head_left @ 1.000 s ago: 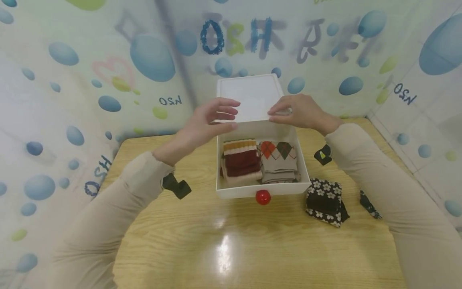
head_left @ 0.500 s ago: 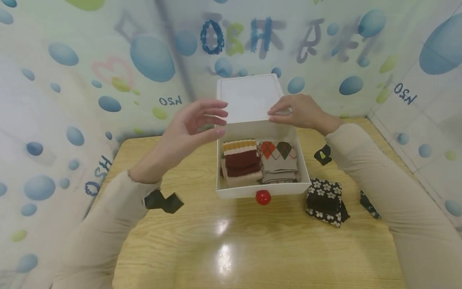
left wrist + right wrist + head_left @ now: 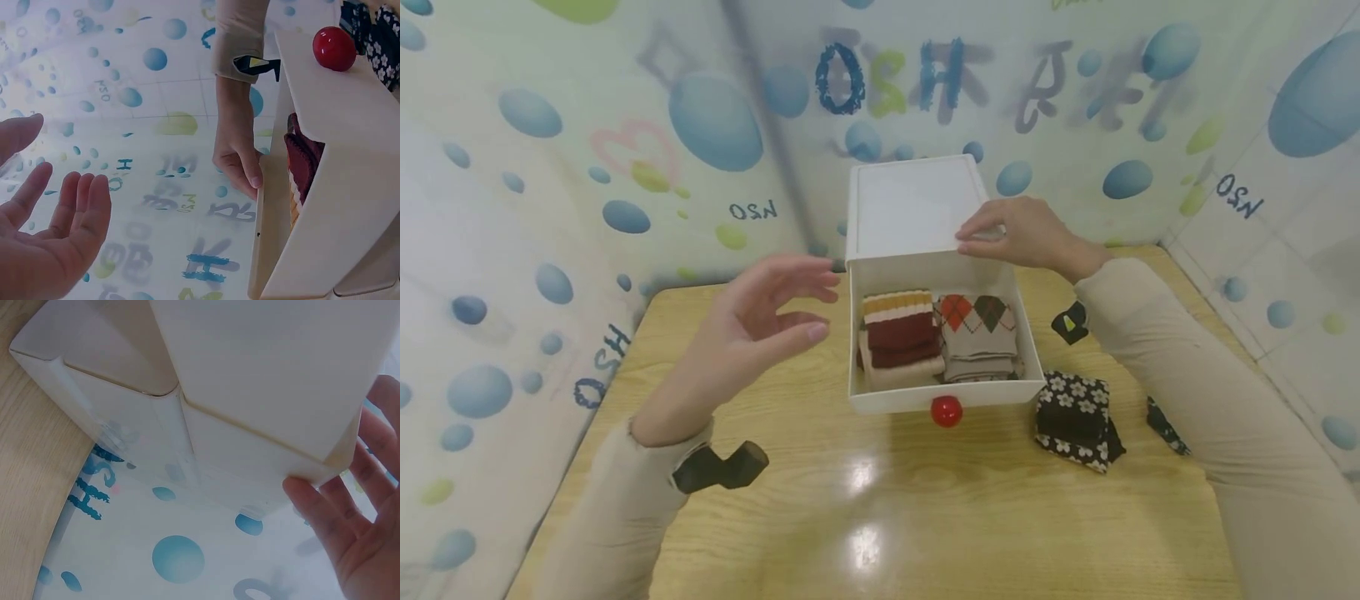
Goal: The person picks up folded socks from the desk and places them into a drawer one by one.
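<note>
A white drawer [image 3: 887, 402] with a round red knob [image 3: 947, 411] stands pulled out of its white cabinet [image 3: 913, 208]. Inside lie a folded maroon sock with cream and mustard bands [image 3: 901, 342] and a grey argyle sock [image 3: 981, 333], side by side. My right hand [image 3: 1026, 237] grips the front right edge of the cabinet. In the right wrist view its thumb [image 3: 303, 490] presses on the cabinet's side, with the other fingers round the corner. My left hand [image 3: 737, 329] hangs in the air left of the drawer, fingers loosely bent and holding nothing.
A black sock with white flowers [image 3: 1075, 417] lies folded right of the drawer on the wooden table [image 3: 775, 517]. Beyond it, another dark patterned sock [image 3: 1167, 429] is partly hidden by the right sleeve. Walls with printed bubbles [image 3: 715, 117] close off the back and sides.
My left hand has moved left and down, away from the cabinet's front edge. The right hand, the drawer and the socks have stayed in place.
</note>
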{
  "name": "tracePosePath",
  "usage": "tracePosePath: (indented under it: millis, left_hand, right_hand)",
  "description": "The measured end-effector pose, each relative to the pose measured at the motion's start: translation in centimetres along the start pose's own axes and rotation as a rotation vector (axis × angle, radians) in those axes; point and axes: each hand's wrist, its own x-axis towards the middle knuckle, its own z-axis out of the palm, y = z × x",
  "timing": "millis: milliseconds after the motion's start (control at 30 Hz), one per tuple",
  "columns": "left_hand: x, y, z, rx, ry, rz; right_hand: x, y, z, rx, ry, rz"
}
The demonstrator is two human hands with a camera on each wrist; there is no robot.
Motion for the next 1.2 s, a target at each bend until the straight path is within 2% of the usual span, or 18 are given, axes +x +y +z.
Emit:
tracePosePath:
  millis: [267,400,500,567,633,767,833,967,1200]
  left_hand:
    - [-1.8,-1.0,0.4,-0.052,-0.018,0.047]
    - [-2.9,-2.1,1.3,-0.115,-0.053,0.075]
    - [-3.8,-2.9,2.3,-0.138,-0.088,0.064]
    - [-4.3,-3.4,3.0,-0.121,-0.093,0.052]
    - [-4.6,-3.7,3.7,-0.065,-0.081,0.06]
    - [-5.0,-4.3,4.8,0.052,-0.033,0.132]
    - [-5.2,-4.7,5.3,0.081,-0.018,0.164]
    - [-5.5,-5.4,6.3,0.08,-0.003,0.174]
    - [-6.3,-7.0,8.0,-0.005,0.009,0.168]
  right_hand:
    - [0.0,0.2,0.1,-0.006,0.009,-0.006]
    - [0.0,0.1,0.2,-0.003,0.004,-0.004]
    - [0.0,0.1,0.2,-0.003,0.0,-0.005]
    - [0.0,0.1,0.2,-0.002,0.001,-0.007]
    - [0.0,0.1,0.1,0.0,0.001,0.0]
    - [0.0,0.1,0.0,0.003,-0.008,0.018]
    - [0.0,0.1,0.0,0.004,-0.013,0.022]
    - [0.0,0.0,0.0,0.006,-0.01,0.018]
    - [0.0,0.0,0.1,0.004,-0.003,0.008]
